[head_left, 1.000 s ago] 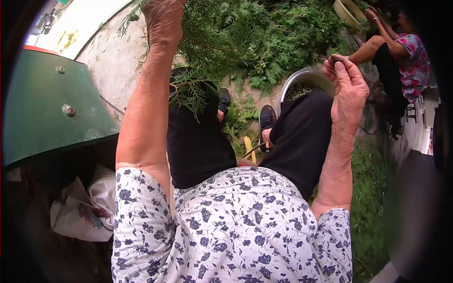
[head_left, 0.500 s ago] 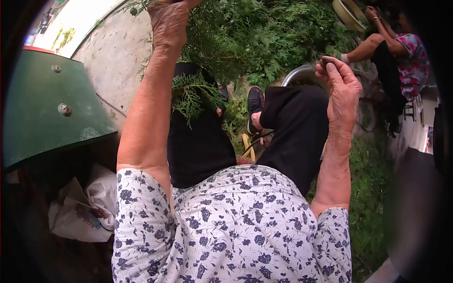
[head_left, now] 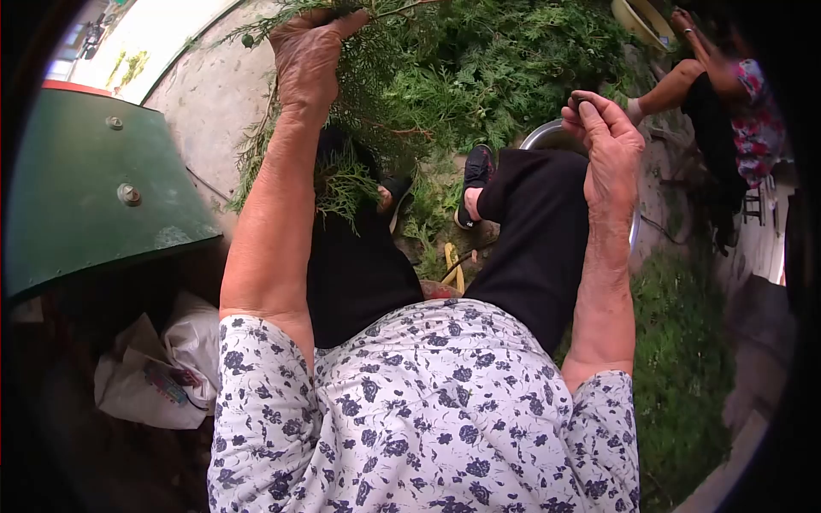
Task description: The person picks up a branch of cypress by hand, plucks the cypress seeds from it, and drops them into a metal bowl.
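At the top left of the head view, my left hand (head_left: 308, 61) is closed round a leafy green branch (head_left: 363, 103), whose sprigs hang down over my left leg. A small round green cone shows on the branch left of my knuckles. My right hand (head_left: 609, 141) is raised at the right above my knee, thumb and fingertips pinched on a small dark object (head_left: 579, 100) too small to name. Behind my right hand and knee, a metal basin (head_left: 547, 135) is partly hidden.
Cut green branches (head_left: 505, 68) cover the ground ahead. A green metal panel (head_left: 94, 188) and a white sack (head_left: 158, 376) are on the left. At the upper right sits another person (head_left: 753, 128) near a yellowish basin (head_left: 641, 24). Yellow handles (head_left: 453, 265) show between my legs.
My left hand and its branch sit slightly lower in view, with more of the fingers showing. My right hand has shifted slightly up and left, still pinched.
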{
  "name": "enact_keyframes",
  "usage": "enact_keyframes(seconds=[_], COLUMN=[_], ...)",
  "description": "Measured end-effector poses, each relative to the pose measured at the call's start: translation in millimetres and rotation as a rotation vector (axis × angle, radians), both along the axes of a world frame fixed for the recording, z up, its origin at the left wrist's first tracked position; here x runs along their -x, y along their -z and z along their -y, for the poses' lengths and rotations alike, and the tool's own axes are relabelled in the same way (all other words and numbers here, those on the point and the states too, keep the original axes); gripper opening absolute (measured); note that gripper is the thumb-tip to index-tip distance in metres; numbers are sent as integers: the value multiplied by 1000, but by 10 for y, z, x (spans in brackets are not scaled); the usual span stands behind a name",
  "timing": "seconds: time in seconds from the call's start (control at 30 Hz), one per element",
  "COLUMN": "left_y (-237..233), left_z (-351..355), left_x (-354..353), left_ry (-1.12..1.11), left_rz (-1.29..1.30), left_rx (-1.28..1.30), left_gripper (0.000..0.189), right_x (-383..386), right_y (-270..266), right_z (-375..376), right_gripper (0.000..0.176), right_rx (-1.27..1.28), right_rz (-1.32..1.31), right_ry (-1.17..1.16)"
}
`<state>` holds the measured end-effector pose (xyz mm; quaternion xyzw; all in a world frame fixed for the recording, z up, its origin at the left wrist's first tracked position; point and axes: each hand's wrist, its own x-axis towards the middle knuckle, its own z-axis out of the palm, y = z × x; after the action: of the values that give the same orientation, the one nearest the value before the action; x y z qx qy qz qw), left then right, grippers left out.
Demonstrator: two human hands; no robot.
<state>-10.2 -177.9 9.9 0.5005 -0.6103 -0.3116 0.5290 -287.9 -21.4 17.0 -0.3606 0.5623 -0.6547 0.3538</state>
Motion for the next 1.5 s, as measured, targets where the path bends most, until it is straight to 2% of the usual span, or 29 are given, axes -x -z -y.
enact_keyframes(seconds=[0.13, 0.23, 0.3, 0.37, 0.43, 0.47, 0.5, 0.57, 0.6, 0.67, 0.7, 0.73, 0.83, 0.9, 0.93, 0.97, 1.03, 1.07, 1.1, 1.17, 1.23, 1.27, 1.3, 1.37, 1.4, 1.43, 1.5], left_y=[-208, -535, -608, -436, -259, -23, -137, -65, -41, 14, 51, -253, -196, -265, -245, -249, -335, -149, -193, -362, -473, -432, -420, -415, -414, -665, -592], left_z=[3, 55, 55, 189, 193, 245, 137, 26, -8, -57, -74, -134, -173, -212, -213, -207, -197, -104, -108, -190, -253, -243, -230, -173, -133, -238, -172], left_x=[181, 516, 598, 656, 771, 807, 789, 814, 835, 846, 843, 774, 864, 869, 824, 810, 782, 712, 683, 627, 674, 696, 723, 729, 717, 684, 665], left_ry=[50, 129, 139, -203, -99, 8, 114, 175, 167, 203, 199, 233, 292, 228, 250, 245, -159, -256, -258, -364, -127, -111, -95, -102, 137, 373, 437], left_rz=[55, -338, -280, 740, 515, 270, 16, -316, -320, -584, -583, -605, -641, -667, -647, -650, -424, -278, -280, 141, 205, 293, 380, 408, -47, -504, -592], left_rx=[92, 76, 141, 566, 291, 220, 171, -42, -28, -239, -234, -217, -212, -237, -287, -283, -20, 103, 104, 401, 351, 325, 304, 316, -6, -302, -376], left_gripper=[18, 11, 13, 20, 17, 14, 11, 8, 8, 8, 8, 9, 12, 13, 24, 24, 32, 36, 36, 25, 8, 9, 11, 14, 13, 12, 10], right_x=[-133, -253, -297, -325, -364, -384, -451, -494, -538, -635, -671, -804, -850, -830, -823, -822, -827, -824, -838, -890, -923, -925, -938, -1002, -1023, -1061, -1084], right_y=[-51, -157, -291, -414, -323, -222, -404, -209, -109, -52, 7, -292, -349, -329, -255, -194, -124, 21, 71, 39, -5, 12, -30, -95, -106, -362, -373], right_z=[181, 329, 423, 527, 737, 847, 791, 889, 949, 1019, 1070, 1073, 1110, 1152, 1187, 1207, 1204, 1221, 1224, 1205, 1203, 1214, 1204, 1167, 1159, 1023, 1010], right_gripper=[15, 15, 14, 13, 14, 14, 15, 16, 18, 20, 20, 21, 18, 17, 17, 16, 14, 14, 13, 14, 15, 13, 13, 9, 8, 8, 8], right_rx=[39, 103, 222, 256, 267, 204, 163, -4, 2, -68, -89, -26, -73, -41, -26, -16, -26, -25, -21, -66, 110, 173, 179, 172, 142, 168, 199], right_rz=[-46, -44, -100, -259, -147, -82, -31, -38, -15, -113, -148, -51, 234, 252, 267, 284, 274, 219, 160, 144, -121, -245, -251, -411, -507, -515, -641], right_ry=[-62, -81, -80, 11, -12, -21, -37, -105, -118, -147, -162, -173, -172, -195, -202, -209, -206, -205, -204, -185, -67, -46, -38, 3, 8, 14, -21])
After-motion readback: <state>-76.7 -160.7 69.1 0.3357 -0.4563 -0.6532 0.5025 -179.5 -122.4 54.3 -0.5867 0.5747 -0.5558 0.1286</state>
